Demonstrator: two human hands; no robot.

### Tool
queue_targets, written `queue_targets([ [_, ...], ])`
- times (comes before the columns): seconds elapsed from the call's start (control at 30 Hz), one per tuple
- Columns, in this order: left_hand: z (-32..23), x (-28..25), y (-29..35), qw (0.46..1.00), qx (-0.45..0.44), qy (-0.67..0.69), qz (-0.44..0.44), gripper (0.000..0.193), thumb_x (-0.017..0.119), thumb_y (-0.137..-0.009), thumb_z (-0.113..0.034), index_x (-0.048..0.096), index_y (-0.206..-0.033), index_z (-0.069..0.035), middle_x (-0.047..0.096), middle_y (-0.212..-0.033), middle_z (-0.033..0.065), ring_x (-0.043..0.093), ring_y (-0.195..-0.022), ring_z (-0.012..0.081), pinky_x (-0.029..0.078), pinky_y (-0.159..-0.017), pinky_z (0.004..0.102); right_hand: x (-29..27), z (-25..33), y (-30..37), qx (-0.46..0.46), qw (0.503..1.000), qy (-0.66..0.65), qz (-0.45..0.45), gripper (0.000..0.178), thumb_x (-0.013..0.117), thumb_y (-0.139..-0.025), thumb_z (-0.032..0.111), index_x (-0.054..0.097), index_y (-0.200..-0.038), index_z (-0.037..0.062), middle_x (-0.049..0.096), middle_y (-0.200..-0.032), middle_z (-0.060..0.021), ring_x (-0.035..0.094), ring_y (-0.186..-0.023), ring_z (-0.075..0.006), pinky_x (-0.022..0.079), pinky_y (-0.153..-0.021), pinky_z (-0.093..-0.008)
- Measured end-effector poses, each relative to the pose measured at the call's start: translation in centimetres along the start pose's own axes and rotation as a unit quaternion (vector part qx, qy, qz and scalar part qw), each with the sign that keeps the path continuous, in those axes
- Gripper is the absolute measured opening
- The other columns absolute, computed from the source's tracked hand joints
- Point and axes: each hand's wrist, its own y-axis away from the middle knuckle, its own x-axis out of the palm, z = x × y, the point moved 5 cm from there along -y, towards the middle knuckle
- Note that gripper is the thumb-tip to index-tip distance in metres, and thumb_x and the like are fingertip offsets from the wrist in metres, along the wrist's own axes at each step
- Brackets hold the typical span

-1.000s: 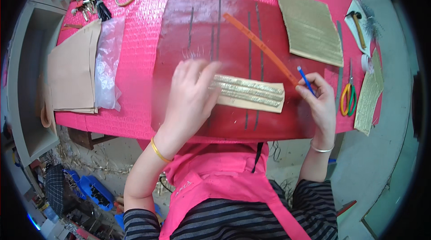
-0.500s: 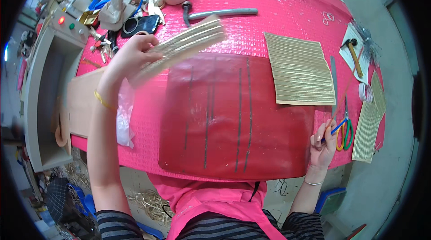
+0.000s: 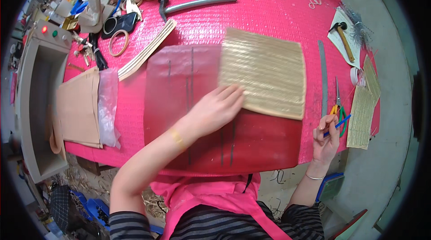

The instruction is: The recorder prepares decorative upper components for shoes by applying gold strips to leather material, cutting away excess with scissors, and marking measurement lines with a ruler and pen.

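Observation:
My left hand [image 3: 221, 106] reaches across a dark red mat [image 3: 269, 139]. Its fingers are closed at the lower left corner of a gold pleated sheet [image 3: 265, 71], which is blurred by motion; the thumb is hidden. The sheet lies over the right part of the mat, which has dark lines drawn on it. A narrow gold pleated strip [image 3: 150, 50] rests beyond the mat's left corner. On the right, my right hand [image 3: 327, 139] is closed around a thin blue pen-like stick [image 3: 345, 120], beside scissors [image 3: 337, 101] with yellow and green handles.
A grey ruler [image 3: 323, 78] lies right of the sheet. More gold pleated pieces [image 3: 360, 116] and a hammer [image 3: 345, 42] are at the far right. A hammer-like tool [image 3: 202, 3], a tape ring [image 3: 118, 43] and clutter stand at the back left; tan sheets [image 3: 78, 110] lie left.
My left hand has let go of the narrow strip at the back left and moved to the large gold sheet, which has shifted left over the mat. My right hand still holds the blue stick.

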Motion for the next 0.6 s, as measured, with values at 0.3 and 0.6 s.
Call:
queue_targets([
  [0.3, -8.2, -3.6, 14.2, 0.981, -0.187, -0.015, -0.039, 0.036, 0.053, -0.075, -0.009, 0.057, -0.109, 0.003, 0.054, -0.119, 0.0156, 0.051, -0.112, 0.0292, 0.041, -0.093, 0.0410, 6.1, -3.7, 3.0, 0.217, 0.929, 0.267, 0.136, 0.013, 0.058, -0.082, 0.002, 0.061, -0.092, -0.0050, 0.060, -0.068, -0.0065, 0.049, -0.054, -0.0065, 0.036, -0.050, -0.0174],
  [0.6, -10.0, 0.2, 12.6, 0.940, -0.337, 0.049, -0.019, 0.063, 0.060, -0.079, -0.026, 0.037, -0.133, -0.005, 0.031, -0.139, 0.0122, 0.028, -0.130, 0.0314, 0.016, -0.103, 0.0562, 8.7, -8.3, 3.3, 0.215, 0.847, 0.424, 0.240, 0.015, 0.057, -0.080, -0.003, 0.063, -0.093, -0.0066, 0.061, -0.073, -0.0059, 0.057, -0.066, -0.0100, 0.045, -0.063, -0.0212],
])
